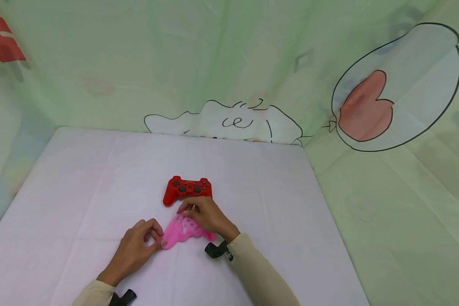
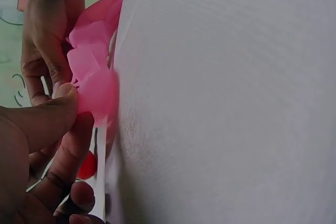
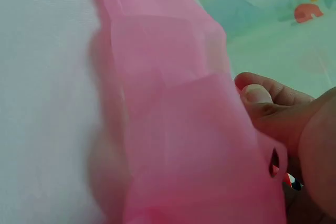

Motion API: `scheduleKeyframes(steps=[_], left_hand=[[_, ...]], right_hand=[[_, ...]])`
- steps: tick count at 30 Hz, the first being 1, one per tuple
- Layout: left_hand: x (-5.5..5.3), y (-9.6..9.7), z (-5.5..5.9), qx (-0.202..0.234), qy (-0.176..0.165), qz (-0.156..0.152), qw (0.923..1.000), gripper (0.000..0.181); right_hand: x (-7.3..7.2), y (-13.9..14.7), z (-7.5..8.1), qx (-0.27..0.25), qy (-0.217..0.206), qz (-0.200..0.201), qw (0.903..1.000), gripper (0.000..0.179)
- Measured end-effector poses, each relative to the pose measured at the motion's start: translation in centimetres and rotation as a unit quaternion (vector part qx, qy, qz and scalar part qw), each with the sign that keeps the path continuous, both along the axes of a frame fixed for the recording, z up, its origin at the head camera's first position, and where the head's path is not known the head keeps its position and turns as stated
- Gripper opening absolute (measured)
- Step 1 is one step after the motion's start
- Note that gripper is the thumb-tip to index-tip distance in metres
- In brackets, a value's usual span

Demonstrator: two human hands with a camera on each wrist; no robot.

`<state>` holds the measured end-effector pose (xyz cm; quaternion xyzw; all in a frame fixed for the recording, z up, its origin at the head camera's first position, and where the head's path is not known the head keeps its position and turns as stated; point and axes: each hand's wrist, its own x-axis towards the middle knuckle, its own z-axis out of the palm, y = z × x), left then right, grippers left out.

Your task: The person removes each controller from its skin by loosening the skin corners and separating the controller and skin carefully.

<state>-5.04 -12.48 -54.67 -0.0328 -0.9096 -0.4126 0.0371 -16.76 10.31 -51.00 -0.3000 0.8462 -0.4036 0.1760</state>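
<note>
A soft pink silicone controller cover [image 1: 189, 229], with cut-out holes, lies on the white cloth in front of a red game controller [image 1: 187, 188]. Between thumb and forefinger, my left hand [image 1: 134, 248] pinches the tip of the cover's left grip. On the cover's far edge, my right hand [image 1: 210, 216] pinches the rim with its fingertips. Up close in the right wrist view, the pink cover [image 3: 184, 129] shows its smooth side and one small hole. The controller lies face up just beyond the right hand, which hides part of its right grip.
The table [image 1: 111, 182] is spread with creased white cloth. Pale green printed curtains [image 1: 168, 55] stand behind it and at both sides. A black wrist mount [image 1: 216, 250] shows by the right wrist, and another black mount [image 1: 124, 297] by the left.
</note>
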Motion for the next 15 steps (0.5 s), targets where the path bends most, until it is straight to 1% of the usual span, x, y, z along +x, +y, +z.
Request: scheduleKeyframes(steps=[2,3,6,8,10,12,15], left_hand=[[0.0,0.0,-0.1,-0.005,0.01,-0.009,0.9999,0.034],[0.0,0.0,-0.1,-0.007,0.012,-0.014,0.9998,0.034],[0.0,-0.1,0.1,-0.012,0.01,-0.027,0.9995,0.037],[-0.2,-0.3,0.2,-0.01,0.001,-0.035,0.9993,0.037],[-0.4,-0.4,0.5,-0.008,-0.003,-0.039,0.9992,0.037],[-0.6,-0.5,0.8,-0.006,-0.004,-0.04,0.9992,0.037],[-1.3,-0.4,1.6,-0.007,0.006,-0.033,0.9994,0.036]], right_hand=[[0.2,-0.2,0.1,0.007,0.008,0.0,0.9999,0.014],[0.3,-0.3,0.2,0.011,0.02,-0.001,0.9997,0.015],[0.7,-0.2,0.7,0.029,0.077,-0.011,0.9965,0.018],[1.0,0.2,1.1,0.031,0.112,-0.036,0.9925,0.02],[1.3,0.9,1.4,0.028,0.13,-0.069,0.9887,0.021],[1.8,1.7,1.6,0.016,0.129,-0.105,0.9859,0.02],[2.8,3.1,1.6,0.009,0.117,-0.157,0.9805,0.02]])
